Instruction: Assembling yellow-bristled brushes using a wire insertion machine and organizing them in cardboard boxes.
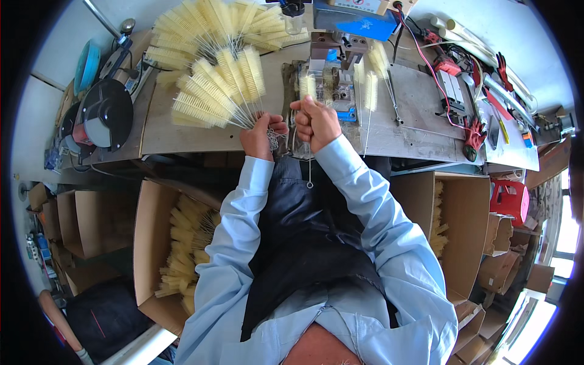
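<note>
A fanned bunch of bottle brushes (219, 91) with pale yellow bristles spreads up and left from my left hand (258, 137). That hand is closed round their twisted wire handles, whose looped ends gather beside its fingers. My right hand (316, 123), also closed, grips a single bottle brush (308, 84). Its bristles stand above my thumb, and its wire hangs below to a small ring (309, 185). Just beyond this hand is a metal fixture (337, 91) with blue parts. To its right lie a few loose brushes (371, 91).
A large brush pile (201, 27) covers the bench's back left. A bench grinder (103, 115) stands at the left. Cables, a metal-cased device (450, 91) and tools crowd the right. Below the bench, open cardboard boxes (149, 243) hold more brushes; a red plastic container (510, 201) is farther right.
</note>
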The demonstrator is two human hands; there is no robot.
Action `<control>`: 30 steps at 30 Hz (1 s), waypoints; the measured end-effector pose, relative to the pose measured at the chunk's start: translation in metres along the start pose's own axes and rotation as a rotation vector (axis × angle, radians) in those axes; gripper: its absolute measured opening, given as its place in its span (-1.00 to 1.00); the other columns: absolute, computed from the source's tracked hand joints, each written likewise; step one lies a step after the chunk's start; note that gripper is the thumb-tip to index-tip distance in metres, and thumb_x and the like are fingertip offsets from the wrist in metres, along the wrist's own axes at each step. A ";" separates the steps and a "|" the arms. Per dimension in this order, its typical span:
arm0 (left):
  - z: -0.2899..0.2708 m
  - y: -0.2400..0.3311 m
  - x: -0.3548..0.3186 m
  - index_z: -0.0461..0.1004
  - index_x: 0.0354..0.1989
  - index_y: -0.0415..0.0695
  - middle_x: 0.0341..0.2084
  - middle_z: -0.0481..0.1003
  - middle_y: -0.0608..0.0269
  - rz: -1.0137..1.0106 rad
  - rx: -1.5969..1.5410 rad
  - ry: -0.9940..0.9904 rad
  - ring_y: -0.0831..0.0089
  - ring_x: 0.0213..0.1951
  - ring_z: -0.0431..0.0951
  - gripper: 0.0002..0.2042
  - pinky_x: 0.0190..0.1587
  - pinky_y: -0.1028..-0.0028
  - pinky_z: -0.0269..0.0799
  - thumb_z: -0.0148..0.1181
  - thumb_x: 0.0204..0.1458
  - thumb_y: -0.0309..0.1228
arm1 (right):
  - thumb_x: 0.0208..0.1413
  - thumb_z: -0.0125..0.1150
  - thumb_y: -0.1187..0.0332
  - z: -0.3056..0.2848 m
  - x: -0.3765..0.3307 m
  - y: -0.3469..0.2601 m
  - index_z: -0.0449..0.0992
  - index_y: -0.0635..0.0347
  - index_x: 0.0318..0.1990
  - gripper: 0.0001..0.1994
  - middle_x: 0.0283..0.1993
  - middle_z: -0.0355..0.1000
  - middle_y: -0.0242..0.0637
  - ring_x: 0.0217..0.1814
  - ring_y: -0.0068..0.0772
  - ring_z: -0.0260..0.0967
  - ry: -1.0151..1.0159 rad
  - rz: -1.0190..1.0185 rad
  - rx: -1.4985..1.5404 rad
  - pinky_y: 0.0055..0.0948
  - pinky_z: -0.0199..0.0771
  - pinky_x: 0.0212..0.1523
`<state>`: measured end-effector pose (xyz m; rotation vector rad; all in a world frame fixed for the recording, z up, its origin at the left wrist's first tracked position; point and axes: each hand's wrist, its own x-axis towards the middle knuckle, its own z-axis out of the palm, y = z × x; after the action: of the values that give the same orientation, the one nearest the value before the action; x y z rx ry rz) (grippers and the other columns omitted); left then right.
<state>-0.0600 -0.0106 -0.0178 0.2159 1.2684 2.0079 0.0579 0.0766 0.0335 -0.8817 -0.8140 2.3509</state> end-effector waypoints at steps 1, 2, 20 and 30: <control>0.001 0.001 0.000 0.42 -0.27 -0.30 -0.46 0.55 0.01 -0.003 -0.008 0.002 0.29 -0.50 0.60 -0.87 -0.45 0.33 0.61 0.07 0.15 -0.46 | 0.36 -0.09 0.12 -0.005 -0.008 0.000 0.38 0.29 -0.19 -0.65 -0.62 0.17 -0.45 -0.74 -0.63 -0.05 0.033 -0.058 -0.031 -0.57 -0.07 -0.74; 0.002 0.001 0.000 0.42 -0.27 -0.30 -0.46 0.55 0.01 -0.006 -0.005 -0.003 0.29 -0.50 0.60 -0.87 -0.45 0.33 0.61 0.07 0.15 -0.46 | 0.36 -0.09 0.09 -0.011 -0.014 -0.001 0.38 0.30 -0.20 -0.62 -0.63 0.17 -0.43 -0.74 -0.63 -0.04 0.067 -0.115 -0.062 -0.56 -0.06 -0.75; 0.016 0.001 -0.004 0.44 -0.30 -0.35 -0.50 0.51 0.04 0.060 0.071 0.076 0.34 -0.55 0.56 -0.86 -0.48 0.35 0.60 0.12 0.12 -0.49 | 0.39 -0.16 0.07 -0.067 -0.004 -0.045 0.31 0.24 -0.22 -0.63 -0.61 0.10 -0.46 -0.73 -0.64 -0.08 -0.050 -0.081 0.155 -0.57 -0.02 -0.73; 0.007 0.000 0.001 0.45 -0.30 -0.31 -0.51 0.45 0.16 0.061 -0.010 0.076 0.34 -0.54 0.54 -0.88 -0.48 0.34 0.62 0.21 0.07 -0.51 | 0.34 -0.06 0.05 -0.086 -0.015 -0.058 0.45 0.38 -0.27 -0.54 -0.66 0.23 -0.38 -0.78 -0.62 0.00 0.226 -0.208 -0.209 -0.55 -0.04 -0.81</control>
<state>-0.0576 -0.0050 -0.0150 0.1770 1.3137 2.0917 0.1421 0.1380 0.0262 -1.0700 -1.0149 1.9713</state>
